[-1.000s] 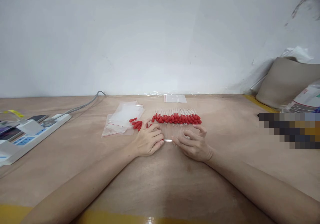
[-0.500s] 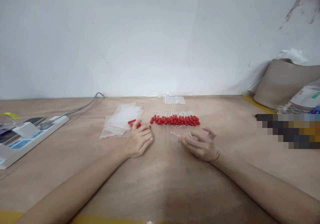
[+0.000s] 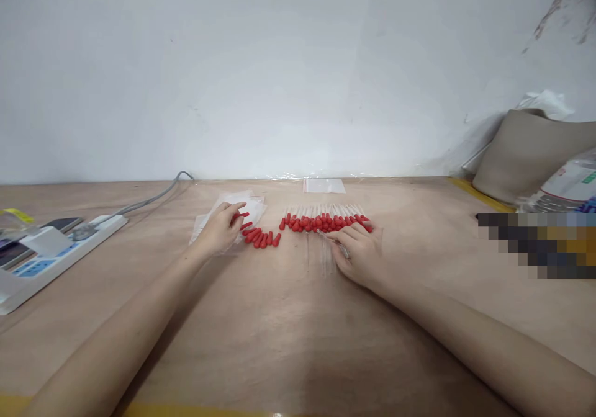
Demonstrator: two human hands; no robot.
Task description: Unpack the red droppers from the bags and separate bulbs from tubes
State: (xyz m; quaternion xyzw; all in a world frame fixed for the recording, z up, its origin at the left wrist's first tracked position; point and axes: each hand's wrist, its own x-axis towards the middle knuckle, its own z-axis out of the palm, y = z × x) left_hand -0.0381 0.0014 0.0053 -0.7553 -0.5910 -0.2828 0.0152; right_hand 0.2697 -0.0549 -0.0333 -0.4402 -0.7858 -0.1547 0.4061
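My left hand (image 3: 222, 228) is over the plastic bags, its fingers closed on a small red rubber bulb (image 3: 244, 215). Just right of it, several loose red rubber bulbs (image 3: 264, 238) form a curved row on the table. Between the fingers of my right hand (image 3: 361, 249) is a thin clear glass tube (image 3: 322, 233), its end pointing left. Beyond that hand lies a long row of droppers (image 3: 321, 222) with red bulbs and clear tubes pointing to the wall. Several loose clear tubes (image 3: 325, 259) lie in front of the row, partly hidden by my right hand.
Clear zip bags (image 3: 200, 228) lie under and beside my left hand. Another small bag (image 3: 325, 185) is near the wall. On the left are a white power strip (image 3: 69, 259) and a grey cable (image 3: 158, 198). A plastic bottle (image 3: 565, 187) and a grey-brown container (image 3: 521, 153) stand at right.
My left hand has moved left and up, lifting a red bulb and uncovering the loose bulbs. My right hand has shifted forward and left with the glass tube, up to the dropper row.
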